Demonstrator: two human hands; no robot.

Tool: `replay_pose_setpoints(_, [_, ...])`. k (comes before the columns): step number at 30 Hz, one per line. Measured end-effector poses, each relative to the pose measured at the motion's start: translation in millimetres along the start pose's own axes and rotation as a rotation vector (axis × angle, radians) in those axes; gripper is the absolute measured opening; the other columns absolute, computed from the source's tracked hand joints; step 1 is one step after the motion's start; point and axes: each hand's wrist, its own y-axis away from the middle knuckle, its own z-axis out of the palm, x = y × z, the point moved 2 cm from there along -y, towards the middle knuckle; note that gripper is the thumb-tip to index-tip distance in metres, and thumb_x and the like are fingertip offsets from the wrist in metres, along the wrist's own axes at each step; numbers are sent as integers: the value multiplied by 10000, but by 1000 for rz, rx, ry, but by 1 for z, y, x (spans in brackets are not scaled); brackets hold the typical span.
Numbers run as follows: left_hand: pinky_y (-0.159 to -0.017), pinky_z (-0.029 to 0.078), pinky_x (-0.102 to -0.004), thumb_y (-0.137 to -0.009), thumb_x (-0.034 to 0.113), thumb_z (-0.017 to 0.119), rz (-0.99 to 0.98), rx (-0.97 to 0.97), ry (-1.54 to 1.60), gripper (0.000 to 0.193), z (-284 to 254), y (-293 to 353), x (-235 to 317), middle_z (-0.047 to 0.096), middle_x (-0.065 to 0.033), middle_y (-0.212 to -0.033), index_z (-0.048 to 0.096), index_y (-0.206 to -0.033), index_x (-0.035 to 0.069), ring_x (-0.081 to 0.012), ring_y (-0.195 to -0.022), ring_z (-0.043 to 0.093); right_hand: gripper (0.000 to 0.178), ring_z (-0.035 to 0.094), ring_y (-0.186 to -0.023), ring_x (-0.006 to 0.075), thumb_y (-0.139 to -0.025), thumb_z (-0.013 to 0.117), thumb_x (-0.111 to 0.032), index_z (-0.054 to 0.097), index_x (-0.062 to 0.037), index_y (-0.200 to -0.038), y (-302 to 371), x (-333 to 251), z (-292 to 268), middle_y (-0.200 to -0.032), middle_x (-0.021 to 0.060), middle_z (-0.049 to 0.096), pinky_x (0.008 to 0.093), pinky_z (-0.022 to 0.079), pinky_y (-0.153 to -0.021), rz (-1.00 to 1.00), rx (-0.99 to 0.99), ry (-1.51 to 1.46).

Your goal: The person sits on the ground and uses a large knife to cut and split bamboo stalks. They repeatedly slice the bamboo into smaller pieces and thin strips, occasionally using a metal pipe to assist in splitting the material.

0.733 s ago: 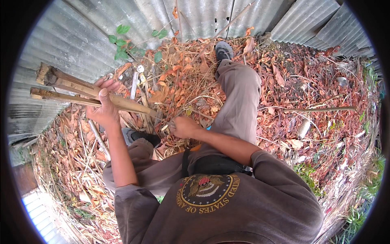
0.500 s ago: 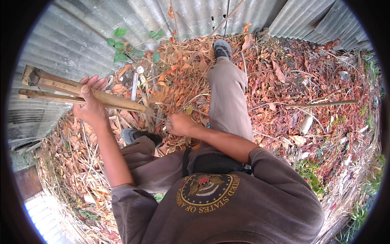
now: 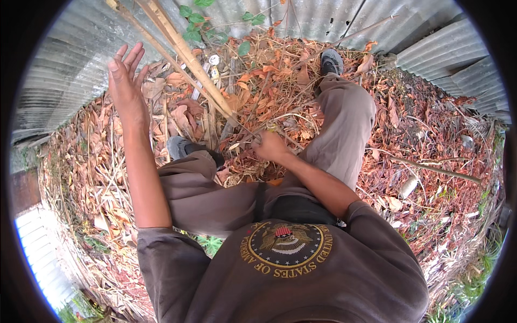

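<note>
A length of split bamboo [image 3: 186, 54] slants from the top edge down to the ground litter between my feet. Its two halves spread apart at the top and meet at the lower end. My left hand [image 3: 128, 75] is raised left of the bamboo, fingers outstretched, holding nothing and not touching it. In front of my belly, my right hand [image 3: 269, 146] is closed in a fist. From it a thin, dark, blade-like tool [image 3: 245, 128] runs up to the bamboo's lower end; its handle is hidden in my fist.
Corrugated metal sheets [image 3: 334, 21] wall off the far side and the left. Dry leaves [image 3: 398, 124] cover the ground. A stick [image 3: 436, 168] and a pale cylindrical object [image 3: 409, 186] lie to the right. My shoes [image 3: 332, 62] stand among the litter; a green vine [image 3: 196, 21] climbs at the wall.
My left hand has let go of the bamboo and opened. The bamboo has swung more upright and to the right. My right hand has moved right and slightly up.
</note>
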Motion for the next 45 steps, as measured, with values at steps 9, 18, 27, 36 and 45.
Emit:
replay_pose_setpoints(9, [-1019,416,-401,-978,643,198,-8,209,-89,834,-53,15,4,595,-254,-1204,417,-1302,-93,-289,-1196,546,386,667,-786,374,-839,614,-355,654,27,-876,-119,-84,-63,-774,237,661,442,514,-757,-122,167,100])
replay_pose_setpoints(18, [-898,454,-413,-834,461,679,5,-326,-954,565,-51,46,-21,661,-138,-972,586,-1127,-14,-284,-941,646,430,464,-526,141,-861,647,-408,623,-8,-705,-217,-143,-50,-559,34,532,335,411,-538,-407,390,-36])
replay_pose_setpoints(27, [-931,430,-409,-821,461,640,120,-792,-1057,590,-17,112,5,605,-113,-1085,543,-1209,27,-226,-1041,547,391,454,-457,101,-898,632,-359,595,-17,-713,-269,-234,-48,-543,4,510,296,380,-466,-434,385,-109])
replay_pose_setpoints(36, [-982,425,-534,-862,248,511,90,-631,-818,443,-51,99,42,522,-206,-1297,526,-1266,66,-356,-1139,512,449,643,-876,440,-842,590,-342,643,102,-892,-404,-48,68,-846,305,650,445,487,-851,-189,606,286])
replay_pose_setpoints(45, [-983,422,-546,-871,248,483,46,-512,-861,422,-49,105,26,538,-236,-1273,546,-1233,41,-382,-1139,519,321,546,-479,171,-839,631,-251,607,42,-711,-382,-135,26,-570,71,580,355,444,-505,-155,351,-122])
